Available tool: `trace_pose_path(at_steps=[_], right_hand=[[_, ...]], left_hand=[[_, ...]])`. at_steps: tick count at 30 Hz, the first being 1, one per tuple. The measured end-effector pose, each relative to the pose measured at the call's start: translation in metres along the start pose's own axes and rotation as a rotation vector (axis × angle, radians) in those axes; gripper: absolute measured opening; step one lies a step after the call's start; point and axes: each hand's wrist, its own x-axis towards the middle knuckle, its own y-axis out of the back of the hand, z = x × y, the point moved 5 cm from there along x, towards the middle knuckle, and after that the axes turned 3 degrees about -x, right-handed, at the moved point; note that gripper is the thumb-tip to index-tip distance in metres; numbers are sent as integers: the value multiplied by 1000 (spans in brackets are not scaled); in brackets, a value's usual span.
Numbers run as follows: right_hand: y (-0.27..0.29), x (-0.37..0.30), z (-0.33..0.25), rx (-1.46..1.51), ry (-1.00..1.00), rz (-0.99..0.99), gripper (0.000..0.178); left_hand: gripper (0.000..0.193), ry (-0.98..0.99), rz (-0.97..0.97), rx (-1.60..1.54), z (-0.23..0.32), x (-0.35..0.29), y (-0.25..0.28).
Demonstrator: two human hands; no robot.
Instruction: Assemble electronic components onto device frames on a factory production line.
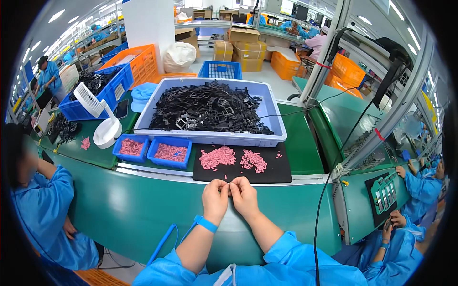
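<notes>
My left hand (214,200) and my right hand (245,196) meet just in front of a black mat (272,177). Both have thumb and fingers pinched together, fingertips almost touching. Whatever they pinch is too small and too covered to make out. Two heaps of small pink pieces lie on the mat: a larger left heap (217,158) and a smaller right heap (253,161). Beyond the mat, a large pale tray (214,138) is piled with black plastic frames (210,105). A blue strap (206,223) circles my left wrist.
Two small blue bins (170,163) of pink pieces stand left of the mat. Further left are a white fan (107,131) and a blue crate (98,107) of black parts. A black cable (329,183) hangs at my right. Co-workers sit on both sides.
</notes>
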Motion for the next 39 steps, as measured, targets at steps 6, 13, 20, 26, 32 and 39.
trace_pose_path(at_steps=[6, 13, 20, 26, 32, 39], right_hand=[[1, 0, 1, 26, -12, -6, 5], [1, 1, 2, 72, -23, -6, 4], [1, 2, 1, 48, -27, -10, 4], [1, 2, 1, 60, -22, -18, 5], [0, 2, 1, 68, -41, -41, 5], [1, 2, 0, 51, -56, -43, 6]], left_hand=[[6, -83, 5, 43, 0, -1, -1], [6, -104, 8, 57, 2, -1, -2], [7, -67, -21, 31, 0, -1, -2], [7, -57, -29, 28, 0, -1, -3], [7, -45, -21, 24, -2, -1, -3], [8, -31, -24, 6, -2, -1, -3]])
